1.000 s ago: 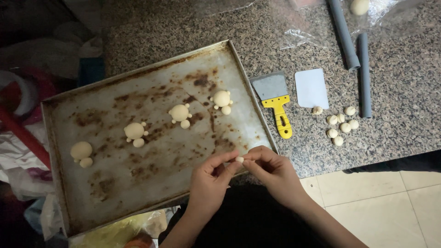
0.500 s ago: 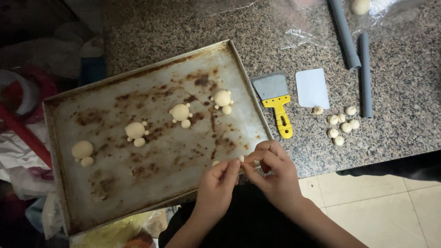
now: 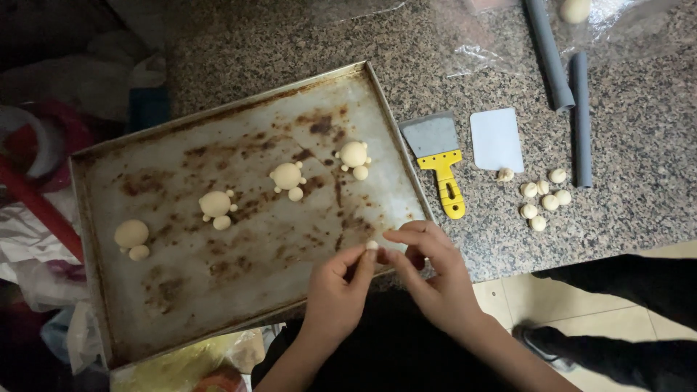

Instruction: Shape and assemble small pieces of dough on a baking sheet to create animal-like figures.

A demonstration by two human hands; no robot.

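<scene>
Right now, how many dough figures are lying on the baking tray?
4, in a diagonal row on the tray: far left, left-centre, centre, upper right. None seems hidden.

Lighting is dim and warm overall, strongest across the granite counter (image 3: 639,167) toward its right edge. Light falls off sharply to the left: beyond the left edge of the baking tray (image 3: 86,218) the surroundings sink into near-black and detail is lost. The plastic wrap (image 3: 472,58) at the counter's far edge shows small white glare patches. The dough shapes (image 3: 287,178) cast only soft, short shadows. Focus is adequate at mid-frame; both hands (image 3: 392,283) look slightly soft. Dark areas appear grainy. No marked edge distortion is evident.
</scene>
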